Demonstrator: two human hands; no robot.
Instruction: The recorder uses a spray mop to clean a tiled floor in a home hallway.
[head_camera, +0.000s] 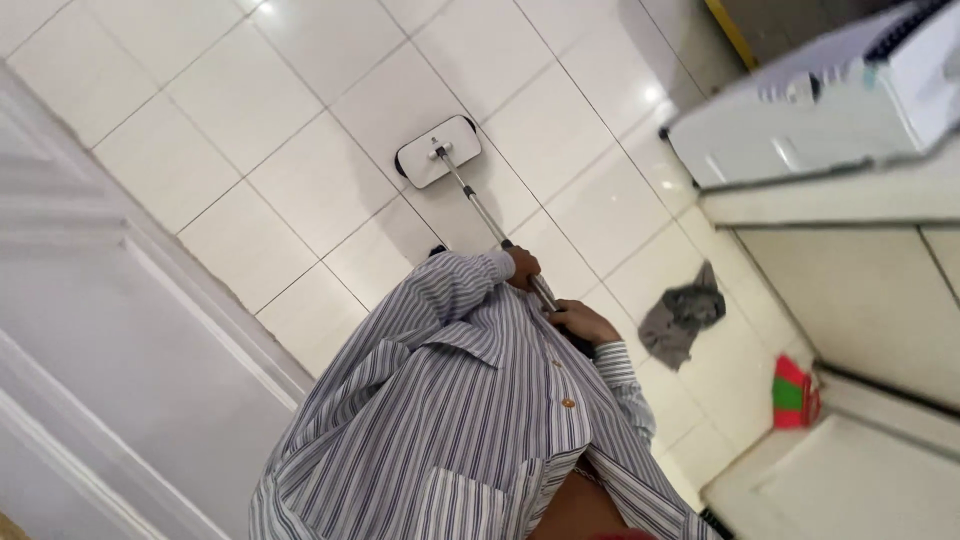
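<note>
Shirt: a grey-and-white striped shirt (470, 420) fills the bottom of the view, nearest the camera, sleeves running up toward the hands.
Right hand: the right hand (583, 322) sits low on the mop handle (488, 218), close against the body, fingers curled round the dark grip end. Clenched on the handle.
Left hand: the left hand (522, 266) is higher up the shaft, at about 10 o'clock from the right hand and just beside it, fingers wrapped round the metal tube. Also clenched, no gap showing.
Handle axis: the long axis runs from the hands at 4 o'clock up to the head at 10 o'clock, one straight slanted line across the tiles.
Which hand is nearer the head: the left, it leads; the right anchors the tail end.
Mop head: the flat white mop head (438, 151) lies well away from the fingers at 10 o'clock, resting flat on the tiled floor (300, 120), its joint meeting the shaft at the pad's middle.
Rag: a crumpled grey cloth (682, 316) lies on the floor at 3 o'clock from the right hand, apart from it, untouched.
Red item: a small red-and-green object (795, 393) sits by the cabinet base at 4 o'clock; too small to tell what it is.
Counter: the counter (830, 195) at far right carries a white appliance (820, 110), blurred.
Door: a white panelled door (110, 330) stands at 9 o'clock.
</note>
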